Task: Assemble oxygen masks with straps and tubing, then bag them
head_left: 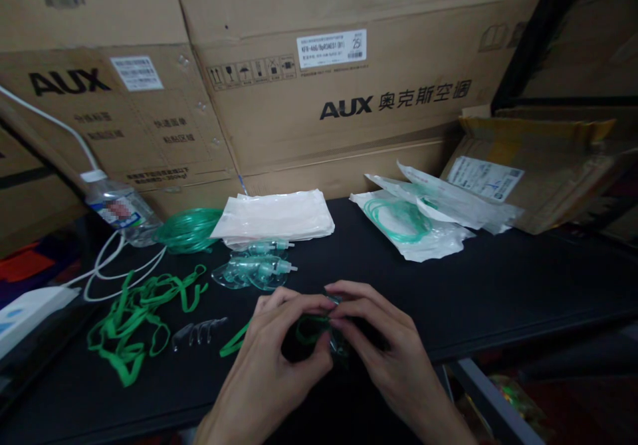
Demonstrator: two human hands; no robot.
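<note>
My left hand (pixel 279 355) and my right hand (pixel 386 342) meet at the near edge of the black table, fingertips almost touching. Both are closed around a small clear plastic piece (pixel 339 344), mostly covered by my fingers; it looks like part of a mask. A green elastic strap (pixel 234 344) runs under my left hand and loops between the two hands. Left of them lie several clear bent plastic pieces (pixel 199 332) and a tangle of green straps (pixel 130 319). Just beyond my hands sit clear-green face masks (pixel 256 271) with pale connectors.
A coil of green tubing (pixel 189 230) lies beside a stack of white pouches (pixel 276 216). Bagged tubing (pixel 399 222) is at right, near an opened carton (pixel 543 173). A plastic bottle (pixel 119 209), white cable and power strip (pixel 34 312) stand left. Large cartons (pixel 279 126) wall the back.
</note>
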